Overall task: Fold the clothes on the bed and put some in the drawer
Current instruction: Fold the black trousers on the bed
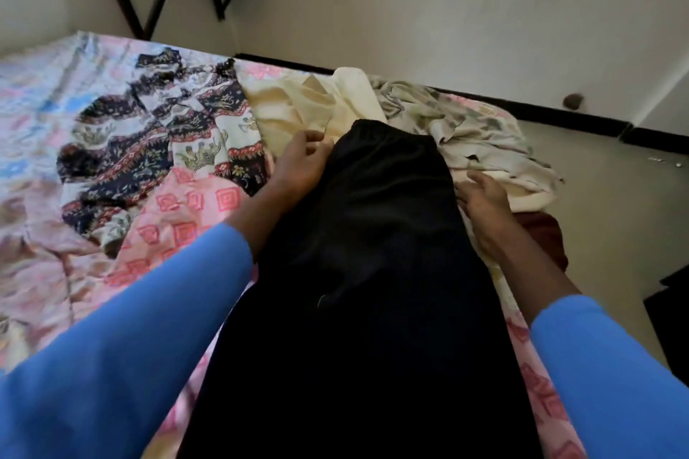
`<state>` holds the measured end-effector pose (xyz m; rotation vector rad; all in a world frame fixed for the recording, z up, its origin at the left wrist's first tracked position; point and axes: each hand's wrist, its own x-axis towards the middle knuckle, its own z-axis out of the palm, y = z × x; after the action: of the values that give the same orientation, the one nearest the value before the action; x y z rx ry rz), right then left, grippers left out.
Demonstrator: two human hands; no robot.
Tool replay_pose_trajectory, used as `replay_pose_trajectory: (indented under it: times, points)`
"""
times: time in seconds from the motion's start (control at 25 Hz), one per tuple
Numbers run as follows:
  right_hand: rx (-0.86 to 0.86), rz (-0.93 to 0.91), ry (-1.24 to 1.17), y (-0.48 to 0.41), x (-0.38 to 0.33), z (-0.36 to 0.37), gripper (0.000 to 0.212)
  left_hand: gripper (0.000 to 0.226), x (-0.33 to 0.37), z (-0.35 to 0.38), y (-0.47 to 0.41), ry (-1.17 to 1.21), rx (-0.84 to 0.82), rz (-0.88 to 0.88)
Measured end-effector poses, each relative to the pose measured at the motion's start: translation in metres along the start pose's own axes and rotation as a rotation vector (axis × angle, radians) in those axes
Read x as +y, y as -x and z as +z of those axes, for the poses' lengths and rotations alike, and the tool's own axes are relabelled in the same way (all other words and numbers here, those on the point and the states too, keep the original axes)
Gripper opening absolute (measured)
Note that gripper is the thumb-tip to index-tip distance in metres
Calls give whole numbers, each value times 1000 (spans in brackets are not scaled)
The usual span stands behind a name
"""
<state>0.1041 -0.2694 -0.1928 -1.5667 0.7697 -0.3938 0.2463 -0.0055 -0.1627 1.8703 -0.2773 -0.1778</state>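
Blue sleeves fill both lower corners, forearms reaching fwd over the bed. Btwn them lies the black garment, spread lengthwise down the near-right part of the bed, gathered waistband at the far end, wider twd the camera. Fabric is plain and dark w/ soft creases mid-way, and its near end runs out of frame.

Left hand is at the garment's left edge just below the waistband. Fingers are curled, tips on the black edge. Can't tell if they actually nip the cloth or only touch it.

Right hand is at the garment's right edge, palm down, fingers apart and mostly straight, resting on the edge and on the pale cloth beside it. Nothing gripped.

Other clothes sit unfolded around it:
- patterned shirt, navy/cream/red print, left of the black garment, spread loosely
- cream garment just behind the waistband, crumpled, touching it
- pale floral garment to the right, bunched at the bed's edge
- dark red cloth peeks out by the right wrist

Bed has a pink/blue print sheet. Grey floor shows at right, w/ a dark skirting strip along the wall.
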Motion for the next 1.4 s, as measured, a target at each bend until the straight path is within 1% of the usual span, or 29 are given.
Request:
replay_pose_trajectory:
  times: [0.08, 0.12, 0.16, 0.2, 0.28, 0.32, 0.36, 0.4, 0.44, 0.48, 0.52, 0.6, 0.68, 0.72, 0.76, 0.84, 0.88, 0.92, 0.96, 1.0, 1.04, 1.12, 1.16, 1.2, 1.24, 1.28, 1.32, 1.36, 1.4]
  points:
    - [133, -177, 274, 60, 1, -1, 43, 19, 14, -18, 75, -124, 150, 283]
    - [182, -286, 352, 104, 4, -1, 40, 21, 16, -32, 118, -185, 156, 422]
    - [206, -386, 393, 150, 11, 1, 37, 29, 13, -44, 156, -280, 116, 551]
    - [221, -473, 424, 200, 18, 5, 34, 38, 8, -54, 184, -422, 50, 634]
    - [227, -591, 495, 285, 29, 19, 26, 51, 1, -62, 202, -746, -27, 733]
    - [202, -618, 551, 317, 34, 30, 26, 52, 3, -63, 199, -885, -54, 752]
    - [158, -619, 623, 340, 36, 44, 32, 48, 7, -60, 191, -977, -79, 762]
    - [96, -600, 716, 359, 37, 59, 41, 38, 11, -59, 183, -990, -85, 761]
    - [43, -580, 818, 369, 39, 74, 49, 27, 14, -59, 176, -925, -71, 720]
    - [1, -580, 888, 374, 41, 84, 52, 20, 17, -62, 170, -803, -16, 628]
    - [-31, -586, 905, 378, 40, 91, 49, 19, 18, -68, 166, -665, 88, 513]
    - [-130, -519, 757, 381, 38, 94, 40, 20, 16, -79, 159, -478, 248, 223]
    - [-150, -510, 540, 390, 36, 94, 29, 20, 8, -86, 156, -329, 247, -47]
    - [-143, -525, 462, 395, 36, 95, 23, 18, 3, -90, 158, -249, 216, -131]
    - [-164, -523, 428, 400, 35, 96, 18, 13, -1, -92, 165, -158, 184, -180]
    - [-343, -434, 355, 396, 42, 102, 18, 6, -9, -96, 194, -58, 185, -210]
    - [-492, -351, 280, 398, 45, 104, 23, 12, -15, -100, 225, -109, 220, -220]
    - [-577, -283, 253, 399, 46, 104, 29, 21, -22, -103, 255, -199, 250, -215]
    - [-617, -268, 237, 401, 49, 102, 32, 28, -31, -105, 286, -280, 252, -193]
    - [-583, -308, 251, 408, 49, 93, 31, 33, -37, -109, 318, -322, 220, -219]
    - [-465, -379, 266, 413, 54, 82, 29, 40, -39, -111, 346, -308, 172, -265]
    - [-49, -459, 420, 435, 70, 49, 34, 56, -39, -118, 383, -163, 115, -331]
    - [162, -418, 509, 448, 76, 30, 42, 59, -38, -118, 391, -107, 131, -328]
    - [319, -315, 583, 461, 81, 14, 55, 53, -40, -116, 397, -107, 159, -288]
    - [388, -164, 625, 472, 84, -1, 69, 43, -40, -112, 405, -164, 199, -227]
    - [389, -9, 641, 483, 93, -16, 81, 33, -44, -107, 417, -231, 242, -168]
    - [349, 115, 631, 495, 100, -28, 87, 28, -49, -104, 433, -285, 259, -122]
    - [295, 196, 570, 504, 103, -41, 86, 29, -55, -101, 450, -322, 252, -102]
    - [228, 244, 455, 514, 101, -53, 77, 34, -59, -101, 468, -343, 233, -99]
